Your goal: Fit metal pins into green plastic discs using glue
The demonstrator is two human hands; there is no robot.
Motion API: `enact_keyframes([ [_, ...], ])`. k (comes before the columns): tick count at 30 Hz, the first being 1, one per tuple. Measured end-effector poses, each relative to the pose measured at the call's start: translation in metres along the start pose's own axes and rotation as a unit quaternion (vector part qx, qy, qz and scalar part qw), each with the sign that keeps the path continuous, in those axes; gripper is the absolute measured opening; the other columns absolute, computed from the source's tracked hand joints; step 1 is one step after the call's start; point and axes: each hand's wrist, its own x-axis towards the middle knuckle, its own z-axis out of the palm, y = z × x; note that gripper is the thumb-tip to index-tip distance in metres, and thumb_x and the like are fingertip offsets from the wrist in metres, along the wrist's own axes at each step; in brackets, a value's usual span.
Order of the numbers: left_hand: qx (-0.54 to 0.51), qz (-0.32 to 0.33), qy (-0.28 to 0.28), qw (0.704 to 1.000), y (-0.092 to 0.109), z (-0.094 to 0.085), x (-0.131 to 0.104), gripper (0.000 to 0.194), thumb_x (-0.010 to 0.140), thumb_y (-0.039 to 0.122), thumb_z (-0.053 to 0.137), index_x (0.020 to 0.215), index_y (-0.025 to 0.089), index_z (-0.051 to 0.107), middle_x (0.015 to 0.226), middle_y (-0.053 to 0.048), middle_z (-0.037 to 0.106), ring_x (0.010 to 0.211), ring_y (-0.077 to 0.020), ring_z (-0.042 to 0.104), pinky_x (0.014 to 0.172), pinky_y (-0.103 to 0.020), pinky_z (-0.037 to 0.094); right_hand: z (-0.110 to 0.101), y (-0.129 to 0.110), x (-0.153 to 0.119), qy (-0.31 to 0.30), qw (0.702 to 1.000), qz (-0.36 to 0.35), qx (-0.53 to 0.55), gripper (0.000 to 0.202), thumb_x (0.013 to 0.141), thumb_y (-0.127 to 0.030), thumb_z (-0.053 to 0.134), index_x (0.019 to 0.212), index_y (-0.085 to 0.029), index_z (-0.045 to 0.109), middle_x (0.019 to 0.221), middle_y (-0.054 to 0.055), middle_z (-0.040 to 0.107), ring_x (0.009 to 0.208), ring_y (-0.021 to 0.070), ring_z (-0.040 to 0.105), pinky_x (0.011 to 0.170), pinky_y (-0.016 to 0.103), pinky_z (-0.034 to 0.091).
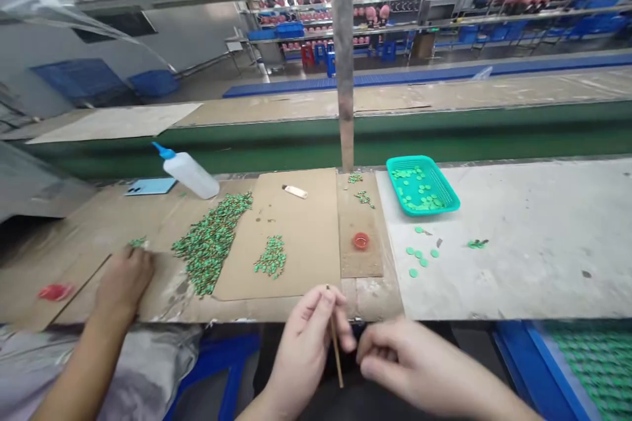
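Near the table's front edge, my left hand (309,335) pinches a thin brown stick (336,352), which slants down toward my lap. My right hand (399,352) is just to the right, its fingers curled together; whatever they hold, if anything, is too small to make out. Beyond my hands lie a small red cap (361,241) on a strip of cardboard and a small pile of green pieces (271,256) on a cardboard sheet (306,230). Several green discs (419,254) are scattered at the right, in front of a teal basket (447,192) holding more discs.
A co-worker's hand (126,276) rests on the table at the left, beside a large heap of green pieces (212,243). A white bottle (191,174), a phone (151,186) and a metal post (344,66) stand or lie farther back. A blue crate (543,368) is at the lower right.
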Motion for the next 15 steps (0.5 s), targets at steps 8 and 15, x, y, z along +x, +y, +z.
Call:
enact_keyframes([
  [8, -0.057, -0.024, 0.056, 0.997, 0.012, -0.060, -0.031, 0.064, 0.078, 0.075, 0.096, 0.099, 0.021, 0.069, 0.065, 0.009, 0.044, 0.053, -0.0039, 0.021, 0.048, -0.019, 0.018, -0.063, -0.129, 0.213, 0.168, 0.919, -0.060, -0.351, 0.013, 0.108, -0.026, 0.077, 0.114, -0.016, 0.080, 0.117, 0.010, 0.083, 0.104, 0.0224, 0.078, 0.094, 0.039, 0.066],
  [15, -0.137, -0.025, 0.042, 0.989, 0.028, -0.082, -0.073, 0.051, 0.089, 0.066, 0.091, 0.097, 0.023, 0.063, 0.062, 0.010, 0.039, 0.052, -0.0041, 0.014, 0.046, -0.017, 0.020, -0.050, -0.138, 0.303, 0.191, 0.896, -0.029, -0.401, 0.045, 0.108, -0.043, 0.080, 0.143, -0.017, 0.071, 0.146, 0.014, 0.072, 0.127, 0.0295, 0.075, 0.108, 0.052, 0.067],
])
